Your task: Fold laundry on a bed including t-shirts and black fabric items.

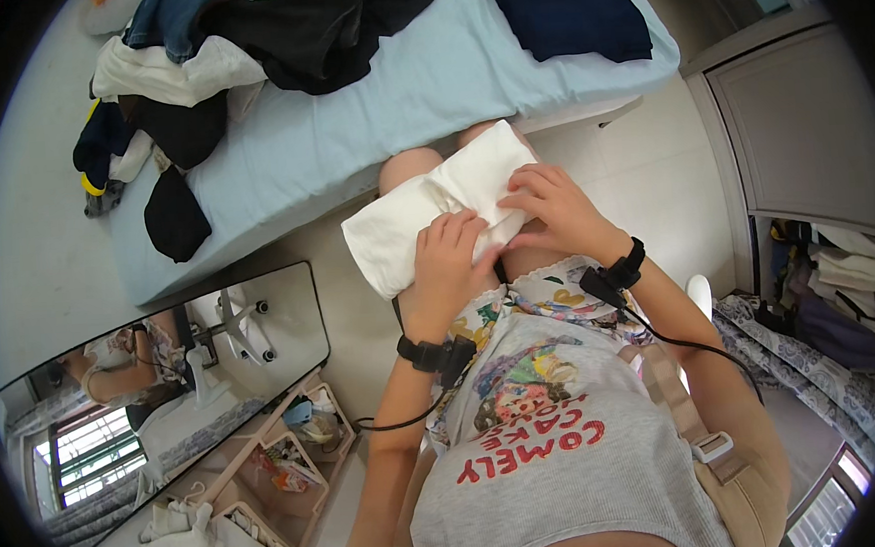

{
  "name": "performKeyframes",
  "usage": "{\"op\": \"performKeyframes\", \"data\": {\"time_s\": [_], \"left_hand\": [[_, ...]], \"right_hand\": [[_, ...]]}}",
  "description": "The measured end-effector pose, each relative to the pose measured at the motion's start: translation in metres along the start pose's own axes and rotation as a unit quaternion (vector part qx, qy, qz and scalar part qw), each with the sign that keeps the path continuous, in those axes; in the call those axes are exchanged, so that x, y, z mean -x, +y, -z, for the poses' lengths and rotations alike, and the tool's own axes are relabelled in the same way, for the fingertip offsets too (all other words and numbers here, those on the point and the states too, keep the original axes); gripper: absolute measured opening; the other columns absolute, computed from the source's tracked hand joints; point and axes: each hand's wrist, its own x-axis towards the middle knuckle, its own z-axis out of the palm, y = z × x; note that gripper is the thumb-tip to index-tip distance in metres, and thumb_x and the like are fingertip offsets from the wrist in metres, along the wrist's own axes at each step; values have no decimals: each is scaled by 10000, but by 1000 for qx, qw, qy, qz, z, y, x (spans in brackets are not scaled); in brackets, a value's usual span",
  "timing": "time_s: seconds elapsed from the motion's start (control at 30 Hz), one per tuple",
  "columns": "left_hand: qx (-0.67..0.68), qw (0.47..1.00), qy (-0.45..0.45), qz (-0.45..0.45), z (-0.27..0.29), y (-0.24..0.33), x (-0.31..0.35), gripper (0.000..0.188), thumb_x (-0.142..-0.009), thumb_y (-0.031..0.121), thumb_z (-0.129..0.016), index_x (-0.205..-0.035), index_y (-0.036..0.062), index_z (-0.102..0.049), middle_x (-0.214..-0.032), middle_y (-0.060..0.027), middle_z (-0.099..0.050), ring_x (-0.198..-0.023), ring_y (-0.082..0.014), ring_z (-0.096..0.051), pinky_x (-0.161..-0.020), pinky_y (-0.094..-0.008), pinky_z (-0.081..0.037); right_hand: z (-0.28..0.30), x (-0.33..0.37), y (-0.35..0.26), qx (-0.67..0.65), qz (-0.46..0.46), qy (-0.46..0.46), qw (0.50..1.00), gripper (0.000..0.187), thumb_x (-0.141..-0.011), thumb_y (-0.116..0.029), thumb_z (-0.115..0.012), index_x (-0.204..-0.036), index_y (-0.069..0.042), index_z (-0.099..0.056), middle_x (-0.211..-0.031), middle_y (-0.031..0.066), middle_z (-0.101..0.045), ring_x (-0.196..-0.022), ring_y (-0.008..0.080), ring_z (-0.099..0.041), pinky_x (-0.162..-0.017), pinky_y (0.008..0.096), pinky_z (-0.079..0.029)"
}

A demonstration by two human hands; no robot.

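Observation:
A white folded garment (395, 231) lies across my thighs, wide and flat, with creases near its middle; its exact kind cannot be made out. My left hand (447, 258) is closed on its near edge, fingers curled over the top and thumb near the centre. Closer to its right end, my right hand (559, 211) grips the same near edge with bent fingers on the cloth. The two thumbs come close together at the middle of that edge. Parts of the fingertips are hidden by the fabric.
Ahead is a bed with a light blue sheet (427, 104), holding a heap of dark and white clothes (293, 32) and a folded navy garment (572, 15). A mirror (260, 324) and pink storage baskets (299, 462) stand at left. Shelves of clothes (843, 269) are at right.

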Motion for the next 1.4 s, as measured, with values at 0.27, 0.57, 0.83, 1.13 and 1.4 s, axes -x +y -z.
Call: {"op": "performKeyframes", "data": {"time_s": [0.27,0.57,0.83,1.13,1.4], "left_hand": [[53,998,32,13,-5,-9,-20,207,-727,60,-634,-932,85,-625,-996,-95,-565,-984,-270,-521,-840,-372,-404],[-3,998,16,63,-16,-9,1,206,-736,20,-614,-933,69,-643,-958,-88,-564,-949,-272,-522,-829,-380,-414],[-25,995,82,56,-20,1,15,232,-778,96,-639,-1007,66,-663,-1135,-136,-551,-1101,-340,-474,-937,-411,-375],[-30,998,20,56,3,30,-9,219,-840,125,-588,-1027,25,-646,-1202,-149,-530,-1119,-352,-467,-945,-409,-376],[202,960,54,186,-45,13,-20,476,-920,195,-534,-1302,-49,-389,-1173,-198,-515,-1009,-251,-519,-894,-316,-409]], "right_hand": [[-9,4,8,-13,-27,12,999,279,-647,-89,-695,-916,-113,-626,-921,51,-555,-937,256,-515,-835,380,-399],[2,-13,1,-26,-39,-116,992,194,-749,-183,-673,-929,-116,-646,-915,41,-567,-917,247,-506,-826,395,-374],[-53,-41,30,207,-50,-55,976,514,-838,-310,-589,-1308,-139,-470,-1361,167,-421,-1289,357,-353,-1028,511,-287],[-48,-24,55,-7,-200,99,975,626,-839,-353,-610,-1310,13,-421,-1327,237,-426,-1224,361,-424,-1006,413,-346],[-12,-7,47,-372,-472,-47,798,656,-836,-360,-652,-1280,60,-414,-1174,140,-552,-1050,178,-542,-896,287,-418]]}}
